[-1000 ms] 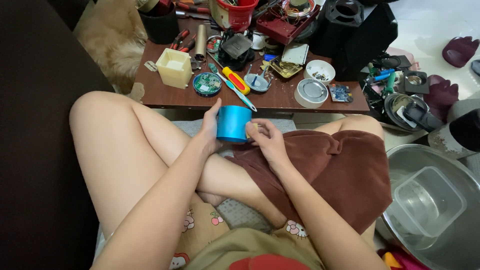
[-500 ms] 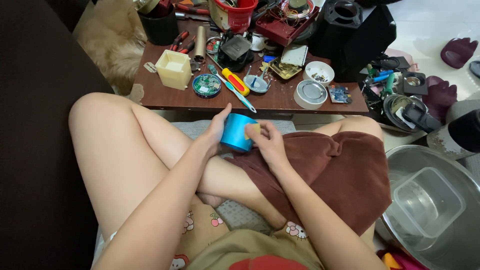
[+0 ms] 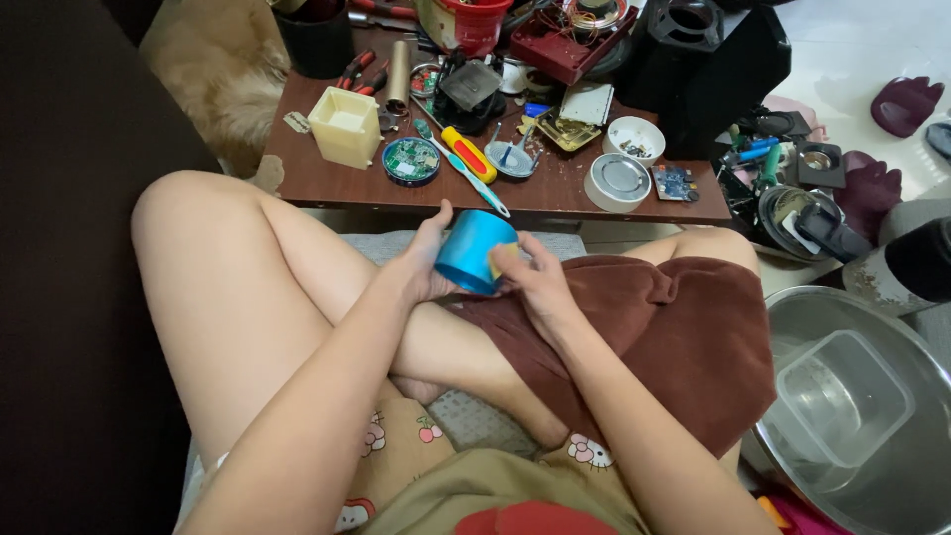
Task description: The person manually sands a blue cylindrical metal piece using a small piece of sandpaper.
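Tilting blue cylinder (image 3: 474, 250), axis leaning right

Tabletop (image 3: 327, 183): low, dark brown wood, just beyond the grip, crowded with small tools and parts.
Floor (image 3: 842, 50): pale, glossy, far right beyond the grip.
Sofa (image 3: 69, 297): dark, left of the grip.
Steel basin (image 3: 892, 495): lower right, holding a clear plastic tub (image 3: 842, 396).
Light: even, soft.

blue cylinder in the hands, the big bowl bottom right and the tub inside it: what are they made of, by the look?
Blue cylinder: probably plastic or coated metal; even satin blue, soft sheen, no seams showing.
Big bowl: likely stainless steel; grey, brushed, dull reflections.
Tub: clear plastic; the bowl shows through its walls.
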